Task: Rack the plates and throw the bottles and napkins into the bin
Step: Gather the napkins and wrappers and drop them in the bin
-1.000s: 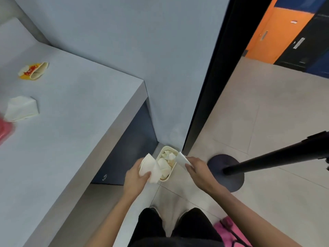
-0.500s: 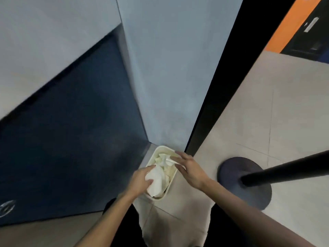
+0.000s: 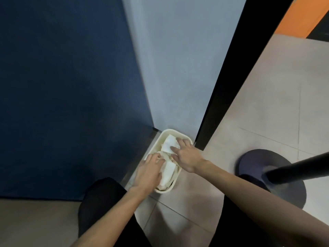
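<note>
Cream bin (image 3: 162, 191) sat on tiled floor (image 3: 267, 104), in corner between dark blue panel (image 3: 62, 86) and pale grey wall (image 3: 181, 59). White napkins (image 3: 170, 144) filled it. Left hand (image 3: 149, 172) lay flat on near napkins; right hand (image 3: 186, 155) pressed far napkin, fingers spread. Black pole (image 3: 299, 168) on round base (image 3: 284, 193) stood apart, right of bin.

Both forearms are extended downward. The left hand (image 3: 149, 173) and right hand (image 3: 187, 155) are held palm-down, fingers (image 3: 182, 142) straightened, the right just beyond the left fingers.
</note>
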The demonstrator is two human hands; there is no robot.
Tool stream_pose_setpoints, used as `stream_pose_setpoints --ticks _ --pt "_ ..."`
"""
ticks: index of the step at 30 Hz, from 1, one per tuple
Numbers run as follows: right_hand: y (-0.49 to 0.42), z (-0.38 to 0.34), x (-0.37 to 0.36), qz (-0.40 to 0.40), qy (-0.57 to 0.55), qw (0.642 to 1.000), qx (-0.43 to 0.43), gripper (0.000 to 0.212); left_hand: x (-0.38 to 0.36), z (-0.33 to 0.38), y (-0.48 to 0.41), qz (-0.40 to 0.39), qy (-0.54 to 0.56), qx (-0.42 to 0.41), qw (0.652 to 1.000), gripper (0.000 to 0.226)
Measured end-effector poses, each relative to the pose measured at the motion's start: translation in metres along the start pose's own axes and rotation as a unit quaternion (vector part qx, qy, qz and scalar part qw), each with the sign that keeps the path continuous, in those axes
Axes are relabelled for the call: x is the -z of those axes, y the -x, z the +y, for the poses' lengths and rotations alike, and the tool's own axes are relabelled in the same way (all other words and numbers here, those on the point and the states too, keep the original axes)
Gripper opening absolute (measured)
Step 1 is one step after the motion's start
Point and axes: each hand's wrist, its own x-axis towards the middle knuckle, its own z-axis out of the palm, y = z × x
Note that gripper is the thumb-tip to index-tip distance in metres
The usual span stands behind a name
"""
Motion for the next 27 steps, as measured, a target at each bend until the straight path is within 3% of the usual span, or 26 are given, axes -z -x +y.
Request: stream_pose_setpoints --ticks 5,11,20,27 --pt "-0.008 0.005 -0.002 -0.052 0.087 0.994 0.041 0.04 -0.021 0.015 0.021 -0.095 0.05 0.044 0.993 0.049" --pt "-0.026 -0.007 -0.009 -0.107 0.191 0.975 0.025 0.044 -0.029 0.019 0.005 -0.17 0.039 0.065 0.983 0.05" --pt "-0.054 -0.001 -0.02 -0.168 0.074 0.982 0.045 0.027 -0.05 0.027 -0.033 -0.229 0.044 0.066 0.97 0.042" --pt "-0.077 -0.005 -0.034 -0.184 0.071 0.98 0.037 0.021 -0.062 0.019 -0.05 -0.283 0.1 0.076 0.951 0.047"
